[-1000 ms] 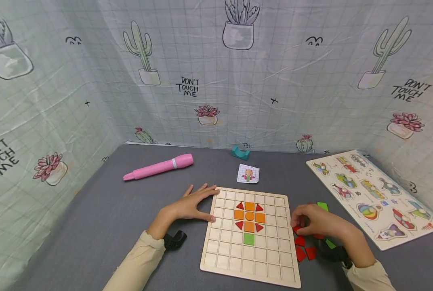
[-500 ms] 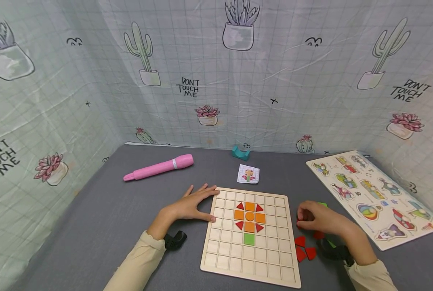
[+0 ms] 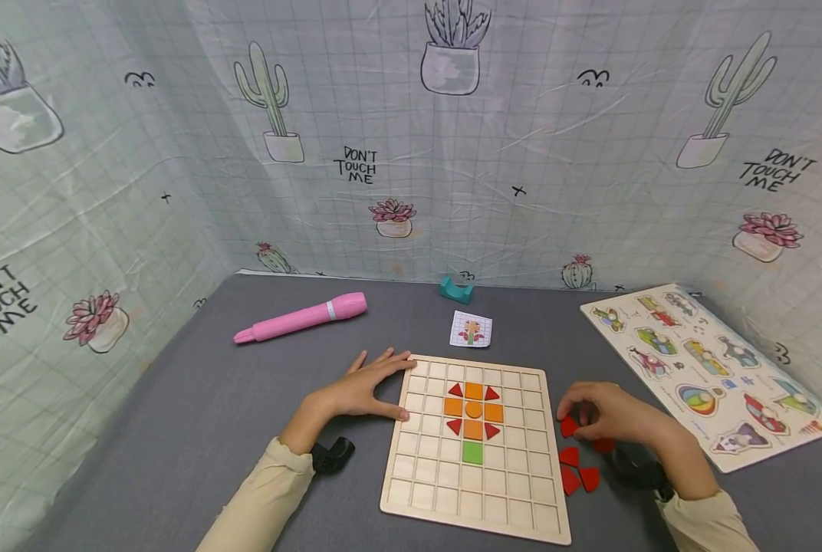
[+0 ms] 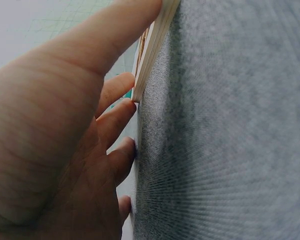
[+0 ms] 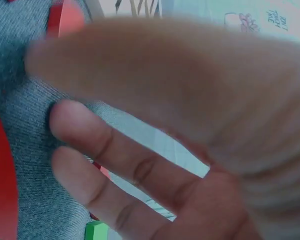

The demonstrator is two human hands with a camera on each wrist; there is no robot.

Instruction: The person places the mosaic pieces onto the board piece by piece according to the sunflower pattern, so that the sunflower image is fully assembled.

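A wooden grid board (image 3: 438, 491) lies in the middle of the head view. Several orange tiles (image 3: 494, 414), small red triangles (image 3: 491, 393) and a green square tile (image 3: 472, 453) sit on it. My left hand (image 3: 356, 391) is spread at its left side, thumb and fingertips touching the edge; the left wrist view shows the board's side (image 4: 150, 60) by the fingers. Right of the board my right hand (image 3: 607, 414) has curled fingers and pinches a red tile (image 3: 568, 426) between thumb and index finger. In the right wrist view the blurred thumb partly hides that grip.
Several loose red tiles (image 3: 570, 481) lie below the right hand; a green piece (image 5: 95, 231) shows beneath it. A small pattern card (image 3: 471, 330), a teal holder (image 3: 456, 290) and a pink pen-shaped object (image 3: 300, 318) lie behind. A picture puzzle board (image 3: 715, 376) stands far right.
The right hand moves slightly back, then a little left again, and the red tile at its fingertips shows more plainly. The green pieces become covered. The left hand and board stay put.
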